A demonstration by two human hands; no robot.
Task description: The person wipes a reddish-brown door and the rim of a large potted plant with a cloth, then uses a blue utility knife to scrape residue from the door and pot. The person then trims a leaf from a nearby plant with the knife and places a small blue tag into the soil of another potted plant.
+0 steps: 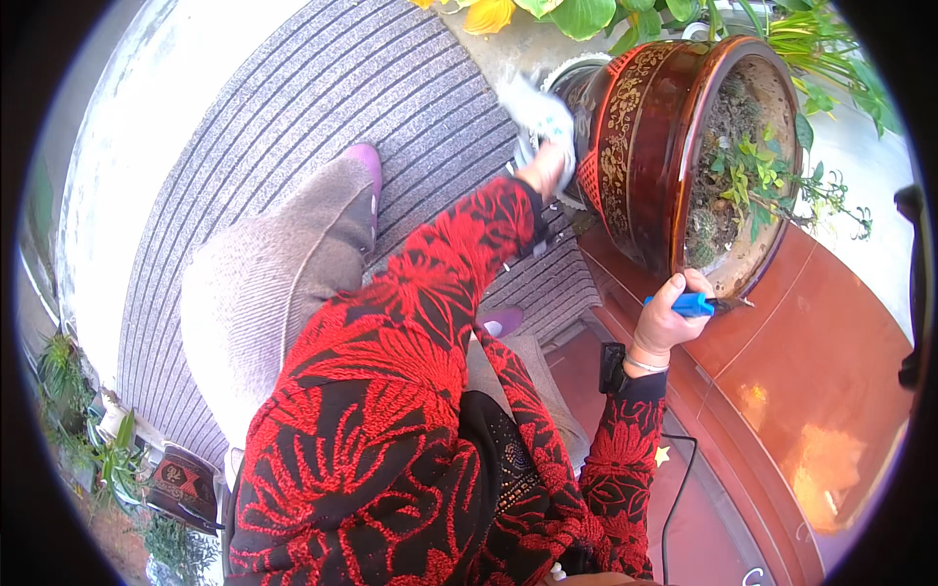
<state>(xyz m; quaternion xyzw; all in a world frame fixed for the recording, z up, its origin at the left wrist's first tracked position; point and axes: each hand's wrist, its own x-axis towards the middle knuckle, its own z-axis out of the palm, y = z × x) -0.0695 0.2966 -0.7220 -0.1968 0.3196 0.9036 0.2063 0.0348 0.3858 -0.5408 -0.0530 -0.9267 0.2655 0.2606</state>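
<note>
A large brown glazed flowerpot (648, 157) with gold floral bands stands at the upper right, its opening facing right in the picture. Inside are soil (722, 157), a small leafy plant (755, 179) and a few small cacti (702, 238). My left hand (548, 161) holds a crumpled white cloth or sheet (538, 113) against the foot of the pot; both are motion-blurred. In my right hand (670, 315), a blue-handled tool (687, 305) with a thin dark blade, perhaps a utility knife, sits beside the pot's near rim. My right fingers touch that rim.
Under my feet lies a grey striped mat (242, 154), with small pale scraps near the pot's foot. A red-brown tiled ledge (777, 351) runs along the right. Green leaves (582, 18) hang over the top edge. A black cable (687, 469) trails at lower right. Another pot (183, 483) stands at lower left.
</note>
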